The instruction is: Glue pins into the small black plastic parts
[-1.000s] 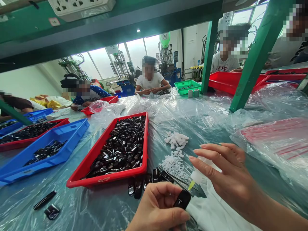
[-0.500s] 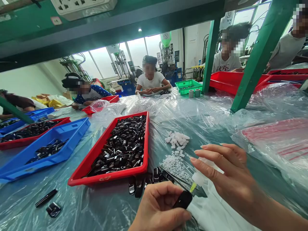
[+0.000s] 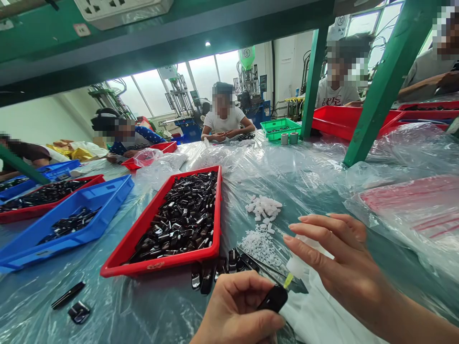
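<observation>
My left hand (image 3: 234,310) at the bottom centre pinches a glossy black plastic piece (image 3: 275,298) between thumb and fingers. My right hand (image 3: 335,255) holds a small white squeeze bottle (image 3: 299,262) tilted down, its yellow-green nozzle (image 3: 288,281) almost touching the black piece. Just beyond lie several black pieces (image 3: 218,272) beside a red tray (image 3: 158,266) heaped with similar ones. Two piles of small white plastic bits (image 3: 263,208) lie on the plastic sheet above my right hand. Whether the nozzle touches the piece is hard to tell.
A blue tray (image 3: 86,234) and another red tray (image 3: 46,196) hold black pieces on the left. Co-workers sit across the plastic-covered table (image 3: 294,186). A green crate (image 3: 279,129), green steel posts (image 3: 373,95) and a bag with red strips (image 3: 409,205) stand around it.
The bottle's nozzle has come slightly nearer the black piece, and both hands have shifted a little to the right. The co-worker at the far right has moved an arm across the red trays.
</observation>
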Demonstrator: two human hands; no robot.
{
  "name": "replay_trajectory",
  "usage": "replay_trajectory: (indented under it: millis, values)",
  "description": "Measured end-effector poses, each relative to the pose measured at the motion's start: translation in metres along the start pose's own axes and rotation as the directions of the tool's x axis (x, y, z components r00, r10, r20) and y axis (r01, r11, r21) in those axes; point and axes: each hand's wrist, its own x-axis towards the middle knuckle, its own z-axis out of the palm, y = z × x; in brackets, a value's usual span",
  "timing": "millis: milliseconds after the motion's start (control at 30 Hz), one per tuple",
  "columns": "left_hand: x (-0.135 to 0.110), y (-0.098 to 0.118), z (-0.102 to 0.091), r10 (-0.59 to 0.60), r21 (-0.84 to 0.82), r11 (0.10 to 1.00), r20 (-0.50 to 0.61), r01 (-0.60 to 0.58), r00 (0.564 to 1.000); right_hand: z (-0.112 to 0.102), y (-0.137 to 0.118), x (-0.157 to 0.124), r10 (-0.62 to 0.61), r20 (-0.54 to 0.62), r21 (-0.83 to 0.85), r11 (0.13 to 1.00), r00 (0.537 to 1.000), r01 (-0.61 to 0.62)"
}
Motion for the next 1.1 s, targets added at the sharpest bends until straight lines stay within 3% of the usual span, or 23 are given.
replay_trajectory:
  millis: [1100]
  values:
    - [-0.0001, 0.0004, -0.0001, -0.007, -0.02, 1.0, 0.005, 0.007, 1.0, 0.0007, 0.0011, -0.0014, 0.0, 0.02, -0.004, 1.0, 1.0, 0.0]
